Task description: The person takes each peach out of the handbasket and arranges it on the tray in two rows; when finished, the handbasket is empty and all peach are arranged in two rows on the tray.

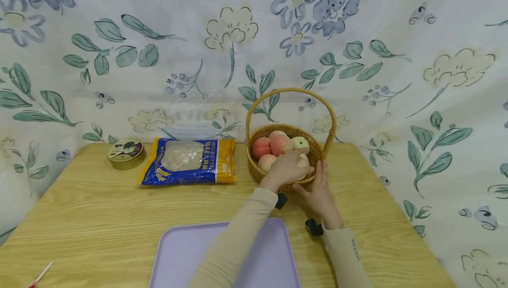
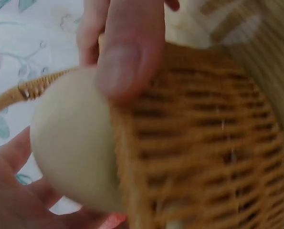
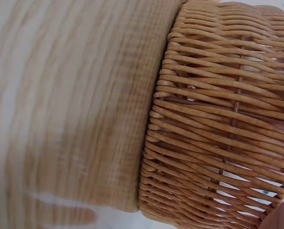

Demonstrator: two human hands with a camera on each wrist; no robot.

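Inside, a pale fruit sits under curled left-hand fingers.

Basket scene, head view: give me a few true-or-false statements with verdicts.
1. The left hand reaches into the basket and grips a pale fruit. True.
2. The right hand lies flat on the tray. False: it rests against the basket's outer wall.
3. The basket holds several peaches. True.
4. The blue packet lies on the tray. False: it lies on the table, left of the basket.
5. A round tin sits left of the packet. True.
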